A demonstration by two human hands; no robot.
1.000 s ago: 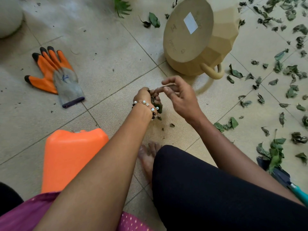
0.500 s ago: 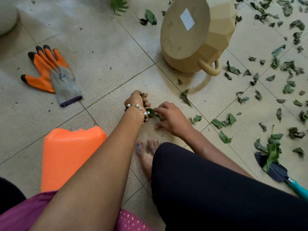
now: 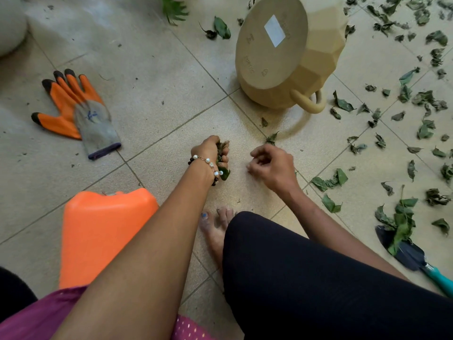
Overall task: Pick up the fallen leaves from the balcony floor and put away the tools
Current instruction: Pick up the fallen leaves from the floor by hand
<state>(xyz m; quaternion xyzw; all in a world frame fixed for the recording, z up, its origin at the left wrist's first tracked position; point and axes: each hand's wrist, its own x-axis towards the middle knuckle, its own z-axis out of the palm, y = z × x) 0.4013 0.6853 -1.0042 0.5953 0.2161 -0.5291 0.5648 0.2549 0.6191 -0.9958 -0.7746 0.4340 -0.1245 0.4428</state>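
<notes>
My left hand (image 3: 212, 153), with a bead bracelet at the wrist, grips a bunch of green leaves (image 3: 223, 171) just above the tiled floor. A hand's width to its right hovers my right hand (image 3: 269, 165) with curled fingers and nothing visible in them. A single leaf (image 3: 271, 138) lies just beyond its fingertips. Several fallen leaves (image 3: 329, 179) are scattered over the tiles to the right. A black trowel with a teal handle (image 3: 414, 257) lies at the lower right, with leaves on its blade. An orange and grey glove (image 3: 76, 111) lies at the left.
A tan faceted pot (image 3: 289, 60) lies tipped on its side behind my hands, its handle toward me. An orange plastic container (image 3: 98, 231) stands by my left arm. My bare foot (image 3: 215, 229) and black-clad knee are below the hands. A pale round object (image 3: 9, 23) fills the top left corner.
Both hands dropped from mid-air toward the floor. The right hand then pulled away from the left and moved right, toward the leaf near the pot; the left kept its bunch of leaves.
</notes>
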